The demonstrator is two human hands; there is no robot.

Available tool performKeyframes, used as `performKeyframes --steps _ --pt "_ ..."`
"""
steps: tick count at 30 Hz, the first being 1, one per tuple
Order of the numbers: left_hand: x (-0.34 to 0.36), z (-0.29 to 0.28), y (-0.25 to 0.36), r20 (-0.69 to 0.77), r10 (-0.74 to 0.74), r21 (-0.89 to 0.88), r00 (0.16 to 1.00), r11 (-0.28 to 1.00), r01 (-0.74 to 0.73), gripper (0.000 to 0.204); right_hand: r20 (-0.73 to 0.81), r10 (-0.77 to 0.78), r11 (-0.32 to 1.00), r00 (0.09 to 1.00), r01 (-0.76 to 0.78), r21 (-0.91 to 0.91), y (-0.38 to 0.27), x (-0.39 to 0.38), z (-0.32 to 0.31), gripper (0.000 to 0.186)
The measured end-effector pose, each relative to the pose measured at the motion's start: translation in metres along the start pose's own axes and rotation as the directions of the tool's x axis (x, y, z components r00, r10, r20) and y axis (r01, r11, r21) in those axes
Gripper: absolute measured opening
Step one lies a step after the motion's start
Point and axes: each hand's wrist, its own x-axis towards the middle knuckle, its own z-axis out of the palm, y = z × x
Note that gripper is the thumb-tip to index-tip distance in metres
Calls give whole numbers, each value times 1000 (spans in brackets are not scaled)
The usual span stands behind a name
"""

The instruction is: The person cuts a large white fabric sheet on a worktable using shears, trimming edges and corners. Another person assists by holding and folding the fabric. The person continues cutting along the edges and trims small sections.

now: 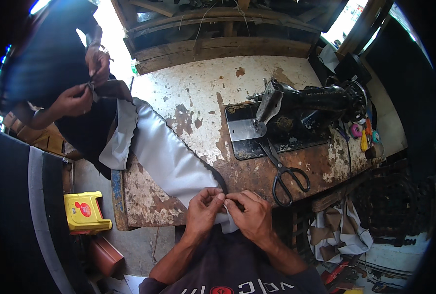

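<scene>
Head view: both hands pinch the near end of a long silvery cloth

The silvery cloth (161,154) lies across the worn table (164,81), mostly left of and beyond the grip, its long axis slanting from the fingertips toward the far left. The left hand (202,213) is therefore nearer its main spread; the right hand (254,215) sits just beside, where the dark edging (220,179) ends. Thumbs and fingers close on the cloth at the table's front edge — a short pale end hangs between the hands.

The cloth looks smooth with a soft sheen, narrowing toward the grip; the edging is a slim, curved band. Flaked pale paint bares brown beneath. Looped black scissors (279,165) lie near the right hand, tips over the base of the sewing machine (321,105). A co-worker's hands (75,101) hold material at far left — whether it joins the cloth, I cannot tell.
</scene>
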Motion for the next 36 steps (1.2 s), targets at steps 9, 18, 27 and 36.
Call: performKeyframes --steps 9,18,27,36 --pt "-10 1 -6 -23 218 283 976 938 -203 17 339 366 718 867 -494 490 16 10 -4 16" --pt "-16 -5 3 -1 162 139 987 977 -161 19 469 315 719 825 -530 450 19 1 0 17" --pt "-19 -13 6 210 561 758 801 424 -495 17 618 163 254 769 -638 727 30 -11 9 14" --pt "-17 0 14 239 575 904 783 162 -395 27 669 134 472 731 -641 605 19 -5 4 12"
